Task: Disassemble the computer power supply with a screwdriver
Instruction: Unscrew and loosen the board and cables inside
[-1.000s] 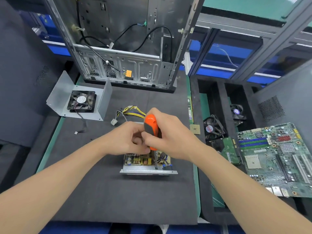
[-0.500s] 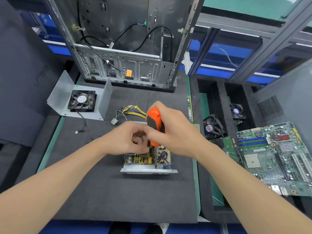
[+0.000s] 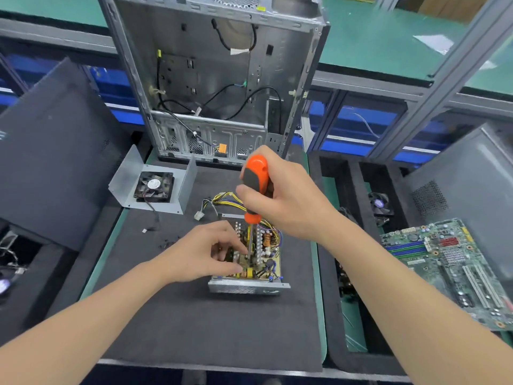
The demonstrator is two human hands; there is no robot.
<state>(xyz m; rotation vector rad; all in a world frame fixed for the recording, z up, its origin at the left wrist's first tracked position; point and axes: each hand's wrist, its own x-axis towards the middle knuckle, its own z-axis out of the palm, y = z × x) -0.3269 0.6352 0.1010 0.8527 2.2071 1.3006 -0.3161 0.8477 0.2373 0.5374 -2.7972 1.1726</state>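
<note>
While left hand (image 3: 202,251) touches power supply (image 3: 249,287), right hand (image 3: 291,201) grips screwdriver (image 3: 255,173)

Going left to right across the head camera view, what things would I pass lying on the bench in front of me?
Dark case panel → metal bracket with a black fan in it → opened power supply → green motherboard.

A single head-worn view looks forward and down, close over the hands (image 3: 244,218) at the bench.
</note>
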